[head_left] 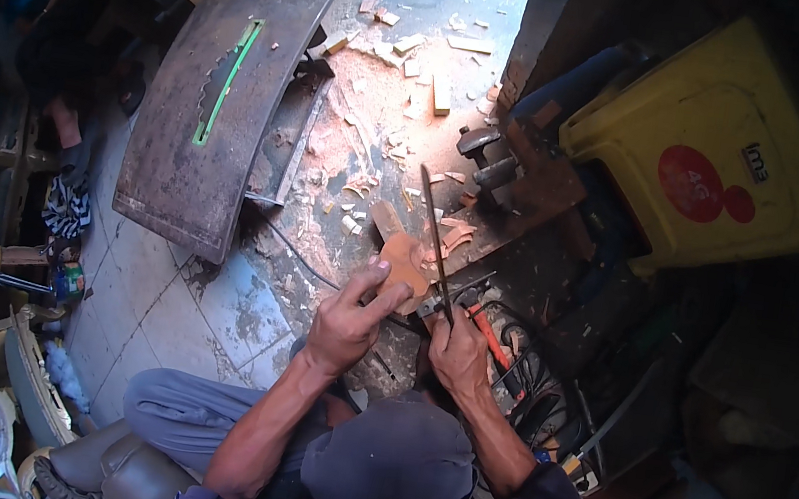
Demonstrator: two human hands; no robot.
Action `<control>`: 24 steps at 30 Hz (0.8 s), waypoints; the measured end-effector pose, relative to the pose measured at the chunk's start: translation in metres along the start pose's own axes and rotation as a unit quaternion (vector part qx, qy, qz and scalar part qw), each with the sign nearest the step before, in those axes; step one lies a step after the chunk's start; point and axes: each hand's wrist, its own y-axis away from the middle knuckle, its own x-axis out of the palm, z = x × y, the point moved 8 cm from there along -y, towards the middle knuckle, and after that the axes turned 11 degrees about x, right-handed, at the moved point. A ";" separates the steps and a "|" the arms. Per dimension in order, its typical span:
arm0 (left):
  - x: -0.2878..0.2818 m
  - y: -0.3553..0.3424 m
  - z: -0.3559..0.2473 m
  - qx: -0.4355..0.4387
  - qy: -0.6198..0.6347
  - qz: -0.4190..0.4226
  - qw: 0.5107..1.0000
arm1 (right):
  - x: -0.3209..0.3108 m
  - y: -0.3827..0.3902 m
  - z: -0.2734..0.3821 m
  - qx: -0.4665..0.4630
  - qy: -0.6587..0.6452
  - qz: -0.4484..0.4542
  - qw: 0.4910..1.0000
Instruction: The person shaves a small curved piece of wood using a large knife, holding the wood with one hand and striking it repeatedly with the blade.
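Note:
My left hand (356,314) has its fingers bent onto the edge of a rounded orange-brown wooden piece (405,256), which has a narrower pale strip at its far end. My right hand (455,348) grips a long, thin, dark tool (432,219), like a file or blade, slanting up beside the piece; its exact type I cannot tell. Just right of that hand lie a red-handled tool (491,337) and black cables (531,363). A dark cap (388,455) between the forearms hides part of the lap.
A metal saw table (158,167) with a toothed blade stands left. Wood offcuts (440,93) and shavings litter the floor ahead. A dark clamp-like fixture (486,165) and yellow plastic chair (604,155) are right. Another person (56,23) is at far left, near chair frames (15,371).

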 end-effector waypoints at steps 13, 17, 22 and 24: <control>0.004 0.018 0.000 -0.014 0.013 -0.030 0.999 | -0.002 -0.004 -0.012 0.028 0.054 0.058 0.996; 0.000 0.020 -0.002 -0.056 0.017 -0.050 0.997 | -0.013 0.005 0.011 -0.026 -0.004 0.007 1.000; -0.007 0.022 0.014 -0.206 0.086 -0.144 0.964 | -0.019 -0.003 0.018 0.001 0.006 0.056 0.998; 0.001 0.026 0.018 -0.250 0.129 -0.177 0.943 | -0.032 0.001 0.036 0.027 -0.054 0.064 0.996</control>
